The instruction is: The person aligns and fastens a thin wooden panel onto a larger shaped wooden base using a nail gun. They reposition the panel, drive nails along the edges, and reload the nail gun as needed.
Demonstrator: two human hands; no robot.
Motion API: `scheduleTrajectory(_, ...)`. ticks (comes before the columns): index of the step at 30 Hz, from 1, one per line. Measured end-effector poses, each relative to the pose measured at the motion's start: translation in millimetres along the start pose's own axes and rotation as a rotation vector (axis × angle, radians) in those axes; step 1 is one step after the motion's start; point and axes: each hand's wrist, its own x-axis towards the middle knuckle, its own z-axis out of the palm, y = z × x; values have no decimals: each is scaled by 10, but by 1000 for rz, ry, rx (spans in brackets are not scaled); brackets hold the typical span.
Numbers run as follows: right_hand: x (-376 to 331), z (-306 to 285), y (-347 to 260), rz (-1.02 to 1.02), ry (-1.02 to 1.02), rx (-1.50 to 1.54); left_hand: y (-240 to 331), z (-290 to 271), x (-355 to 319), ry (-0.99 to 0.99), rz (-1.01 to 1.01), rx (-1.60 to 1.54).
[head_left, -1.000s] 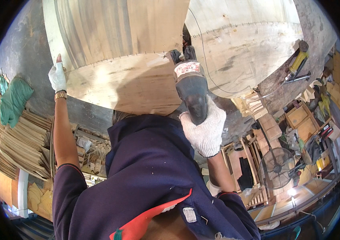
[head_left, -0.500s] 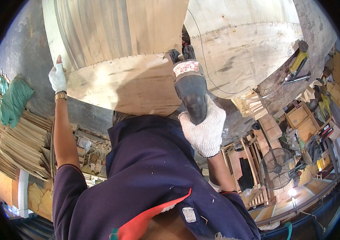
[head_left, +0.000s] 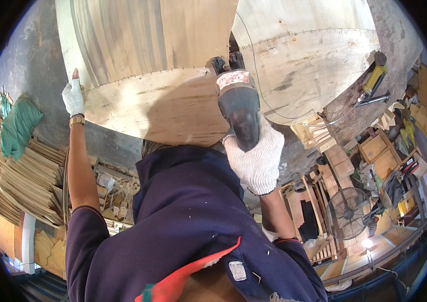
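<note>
Fastening plywood panel (head_left: 163,105): nail gun (head_left: 237,108) gripped by right hand (head_left: 256,158), fingers closed; left hand (head_left: 73,96) at 9 o'clock edge, fingers flat; steady pressure judged needed

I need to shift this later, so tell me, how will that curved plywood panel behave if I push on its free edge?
The plywood panel looks thin and already bent into a curve, so it would probably flex and spring back rather than stay stiff. A row of staples along its seam suggests it is fixed there. The left hand steadies its edge while the right hand holds the stapler, hinting the edge wobbles.
</note>
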Motion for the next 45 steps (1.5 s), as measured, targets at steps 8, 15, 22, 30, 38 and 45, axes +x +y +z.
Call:
scheduleTrajectory(8,-174,-135,17,166,87,112,11,25,-50,-65,112,-83)
scheduleTrajectory(15,-934,-871,643,283,340,864,-66,-9,122,-95,113,-65)
scheduleTrajectory(22,-1249,-1670,2525,174,986,1363,-4,53,43,26,228,2)
scheduleTrajectory(30,-512,-2376,4614,-252,806,1818,34,-112,-2,-27,140,182)
scheduleTrajectory(38,83,-2230,5520,-153,878,1863,-554,-301,-357,292,113,180)
scheduleTrajectory(45,206,-2445,4975,550,943,1471,-933,-356,-121,147,50,-224)
